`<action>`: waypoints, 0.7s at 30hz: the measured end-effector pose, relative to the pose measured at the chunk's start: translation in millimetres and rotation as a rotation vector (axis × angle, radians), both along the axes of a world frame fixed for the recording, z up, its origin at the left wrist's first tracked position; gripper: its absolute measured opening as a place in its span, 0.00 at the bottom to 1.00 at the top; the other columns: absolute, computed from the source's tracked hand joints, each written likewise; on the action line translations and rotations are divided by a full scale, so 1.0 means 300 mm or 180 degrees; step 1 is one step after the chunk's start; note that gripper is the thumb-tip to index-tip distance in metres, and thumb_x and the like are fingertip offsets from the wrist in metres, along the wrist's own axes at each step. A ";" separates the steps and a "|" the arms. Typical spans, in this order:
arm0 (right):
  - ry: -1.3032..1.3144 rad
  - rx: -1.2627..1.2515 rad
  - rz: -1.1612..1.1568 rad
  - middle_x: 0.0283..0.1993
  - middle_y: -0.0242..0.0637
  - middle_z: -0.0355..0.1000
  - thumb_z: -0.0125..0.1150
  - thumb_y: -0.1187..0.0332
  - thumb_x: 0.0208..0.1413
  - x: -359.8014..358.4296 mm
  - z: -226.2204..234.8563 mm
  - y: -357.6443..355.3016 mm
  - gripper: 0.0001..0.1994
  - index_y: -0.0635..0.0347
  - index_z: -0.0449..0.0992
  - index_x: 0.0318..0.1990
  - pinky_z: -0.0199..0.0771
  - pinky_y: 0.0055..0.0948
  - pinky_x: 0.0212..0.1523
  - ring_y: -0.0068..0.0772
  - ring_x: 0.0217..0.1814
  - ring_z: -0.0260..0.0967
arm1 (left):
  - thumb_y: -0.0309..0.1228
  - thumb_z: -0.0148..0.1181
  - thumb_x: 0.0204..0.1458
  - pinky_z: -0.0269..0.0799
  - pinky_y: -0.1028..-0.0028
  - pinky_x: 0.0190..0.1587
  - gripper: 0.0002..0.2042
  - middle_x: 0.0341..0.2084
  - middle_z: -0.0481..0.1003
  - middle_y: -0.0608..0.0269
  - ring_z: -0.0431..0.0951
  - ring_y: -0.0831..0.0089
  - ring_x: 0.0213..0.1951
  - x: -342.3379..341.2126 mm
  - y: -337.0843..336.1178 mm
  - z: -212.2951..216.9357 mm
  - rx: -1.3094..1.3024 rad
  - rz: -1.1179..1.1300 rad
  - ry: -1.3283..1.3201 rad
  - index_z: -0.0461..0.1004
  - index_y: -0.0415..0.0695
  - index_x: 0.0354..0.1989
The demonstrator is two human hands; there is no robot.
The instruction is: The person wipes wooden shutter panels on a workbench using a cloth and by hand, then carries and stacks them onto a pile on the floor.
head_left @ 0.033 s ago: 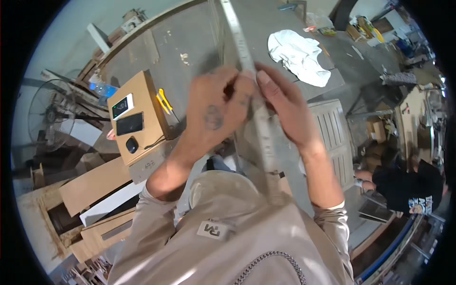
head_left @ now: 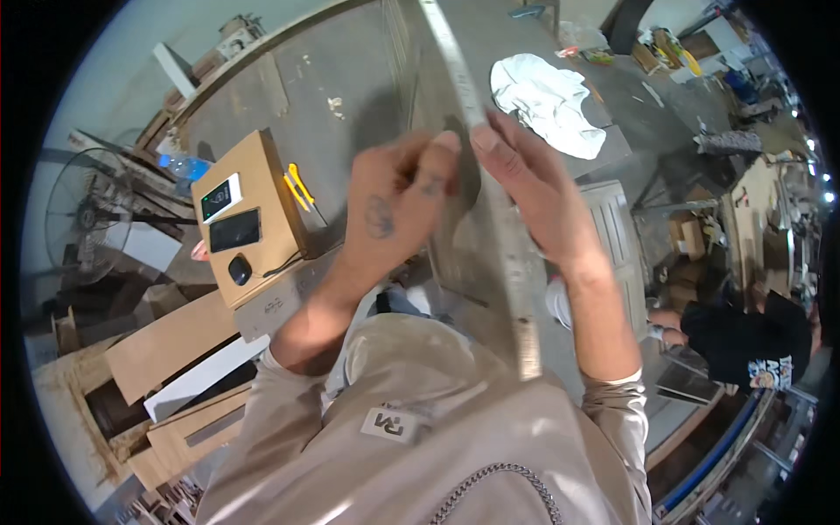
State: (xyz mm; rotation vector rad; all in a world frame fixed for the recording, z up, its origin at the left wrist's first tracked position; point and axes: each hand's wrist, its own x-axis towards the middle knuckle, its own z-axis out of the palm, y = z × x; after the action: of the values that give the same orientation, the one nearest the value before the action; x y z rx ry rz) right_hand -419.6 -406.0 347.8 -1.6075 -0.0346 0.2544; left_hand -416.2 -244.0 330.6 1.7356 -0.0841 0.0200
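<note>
A long grey-brown wooden panel (head_left: 468, 219) stands on edge in front of me, its pale narrow edge running from the top of the view down toward my shirt. My right hand (head_left: 538, 188) holds that edge, thumb along the top and the fingers down the right side. Just left of the panel hovers my left hand (head_left: 394, 197), fingers curled and thumb pressed to the index finger. Whatever it may pinch is too hidden to make out. A slim gap separates its thumb tip from the panel's edge.
A cardboard box (head_left: 267, 188) at left carries two phones and a small black device. Near it lies a yellow utility knife (head_left: 298, 186). A white cloth (head_left: 547, 101) rests beyond my right hand. Far right, a person in a black shirt (head_left: 744, 341) bends over; a fan (head_left: 87, 210) stands far left.
My left hand has shifted left and slightly down, off the panel's edge. The panel's edge has swung a little to the right, with my right hand still on it.
</note>
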 end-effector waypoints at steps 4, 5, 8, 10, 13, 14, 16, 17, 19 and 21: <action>-0.0268 -0.1411 -0.0264 0.49 0.53 0.72 0.56 0.46 0.56 0.084 0.108 0.020 0.35 0.77 0.66 0.55 0.62 0.32 0.58 0.40 0.55 0.67 | 0.58 0.42 0.59 0.67 0.73 0.28 0.32 0.18 0.72 0.61 0.73 0.72 0.23 -0.051 0.164 -0.585 0.0005 -0.0683 0.1960 0.75 0.39 0.24; -0.0321 -0.2024 -0.0595 0.50 0.56 0.71 0.56 0.49 0.56 0.093 0.104 0.031 0.35 0.80 0.64 0.55 0.59 0.33 0.61 0.44 0.56 0.66 | 0.61 0.41 0.58 0.71 0.71 0.30 0.33 0.22 0.75 0.57 0.76 0.69 0.27 -0.100 0.166 -0.733 -0.0016 -0.1068 0.2738 0.77 0.38 0.30; -0.0204 -0.2267 -0.0574 0.49 0.59 0.71 0.55 0.53 0.57 0.115 0.057 -0.039 0.31 0.79 0.66 0.54 0.61 0.35 0.59 0.48 0.55 0.67 | 0.65 0.38 0.55 0.73 0.62 0.45 0.37 0.42 0.75 0.49 0.77 0.57 0.43 -0.248 0.119 -0.902 -0.0217 -0.1334 0.4125 0.70 0.40 0.52; -0.0096 -0.2337 -0.0458 0.48 0.60 0.71 0.54 0.57 0.56 0.143 0.056 -0.052 0.27 0.77 0.67 0.52 0.63 0.37 0.57 0.48 0.54 0.68 | 0.67 0.35 0.54 0.63 0.53 0.58 0.42 0.59 0.63 0.48 0.65 0.52 0.58 -0.217 0.130 -1.016 -0.2066 -0.1435 0.4474 0.54 0.43 0.66; -0.0002 -0.2556 -0.0362 0.46 0.51 0.73 0.55 0.57 0.58 0.135 0.046 -0.022 0.24 0.71 0.69 0.52 0.63 0.33 0.55 0.39 0.50 0.68 | 0.67 0.33 0.55 0.60 0.55 0.59 0.41 0.59 0.63 0.53 0.66 0.57 0.56 -0.230 0.100 -1.143 -0.2533 -0.1599 0.4220 0.54 0.43 0.65; -0.0139 -0.2682 -0.0422 0.45 0.52 0.74 0.54 0.56 0.59 0.127 0.053 -0.007 0.24 0.70 0.69 0.51 0.64 0.35 0.53 0.41 0.49 0.69 | 0.64 0.33 0.58 0.56 0.54 0.61 0.38 0.59 0.63 0.54 0.64 0.57 0.57 -0.230 0.089 -1.137 -0.2859 -0.1398 0.3998 0.54 0.43 0.65; -0.0263 -0.2769 -0.0480 0.43 0.58 0.73 0.51 0.57 0.60 0.041 0.099 -0.019 0.22 0.69 0.68 0.50 0.67 0.39 0.49 0.53 0.47 0.70 | 0.62 0.33 0.59 0.54 0.55 0.62 0.37 0.60 0.61 0.55 0.61 0.58 0.59 -0.211 0.062 -1.088 -0.2761 -0.1715 0.4032 0.54 0.44 0.65; -0.0350 -0.2766 -0.0579 0.40 0.58 0.72 0.51 0.57 0.60 -0.020 0.132 -0.029 0.21 0.69 0.68 0.49 0.67 0.41 0.46 0.54 0.44 0.70 | 0.61 0.33 0.59 0.52 0.55 0.63 0.35 0.62 0.59 0.56 0.58 0.59 0.62 -0.224 0.048 -1.034 -0.2720 -0.1841 0.4099 0.54 0.46 0.65; -0.0503 -0.2684 -0.0841 0.34 0.57 0.71 0.50 0.58 0.60 -0.168 0.223 -0.057 0.18 0.69 0.67 0.46 0.68 0.44 0.40 0.55 0.37 0.70 | 0.58 0.36 0.60 0.51 0.57 0.62 0.31 0.62 0.59 0.60 0.57 0.62 0.61 -0.243 -0.006 -0.976 -0.2716 -0.1968 0.4201 0.55 0.49 0.65; -0.0561 -0.2478 -0.1228 0.29 0.56 0.70 0.50 0.61 0.61 -0.373 0.292 -0.080 0.16 0.68 0.67 0.44 0.67 0.45 0.34 0.55 0.32 0.69 | 0.56 0.40 0.61 0.55 0.60 0.60 0.28 0.57 0.63 0.63 0.62 0.65 0.56 -0.240 -0.055 -0.939 -0.2676 -0.2060 0.4118 0.58 0.52 0.63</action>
State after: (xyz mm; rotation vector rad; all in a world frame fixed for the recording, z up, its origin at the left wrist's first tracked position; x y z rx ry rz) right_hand -531.5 -430.0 435.5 -2.3598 0.2675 -0.2076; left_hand -488.3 -260.5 48.8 0.5802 0.2855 -1.3233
